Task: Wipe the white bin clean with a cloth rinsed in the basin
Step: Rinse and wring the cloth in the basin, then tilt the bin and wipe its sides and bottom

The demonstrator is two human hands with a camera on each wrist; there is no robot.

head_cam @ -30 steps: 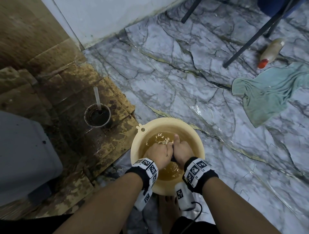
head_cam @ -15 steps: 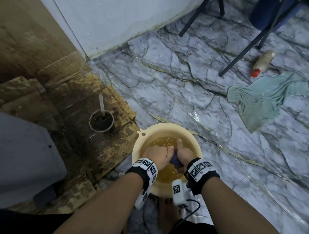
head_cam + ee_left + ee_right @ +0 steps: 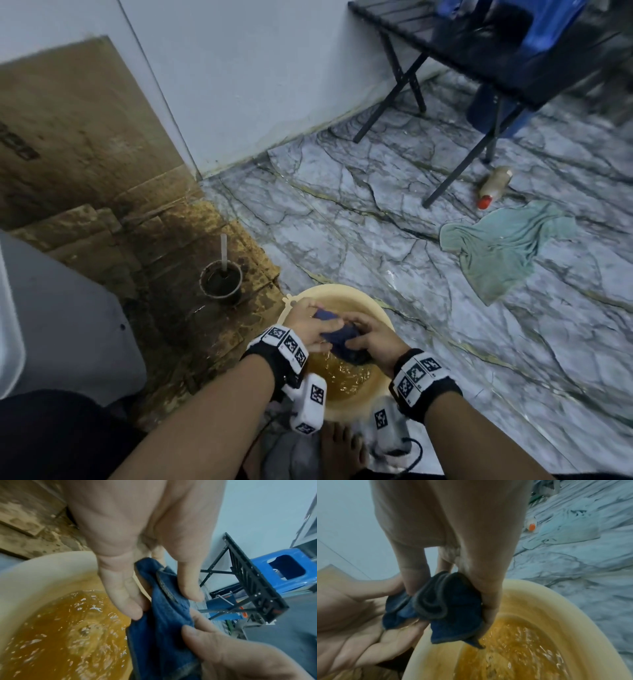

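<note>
Currently both hands, left hand (image 3: 310, 323) and right hand (image 3: 371, 339), pinch the bunched blue cloth (image 3: 339, 337) above the basin (image 3: 383, 317), near centre. Risk: murky brown water (image 3: 342, 377) re-soils cloth, smearing the white bin (image 3: 10, 329), near left.

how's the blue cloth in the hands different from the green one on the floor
The blue cloth is dark, bunched up and gripped by the left hand and right hand above the basin. The green cloth is pale, spread flat on the marble floor, untouched. Both look crumpled.
</note>
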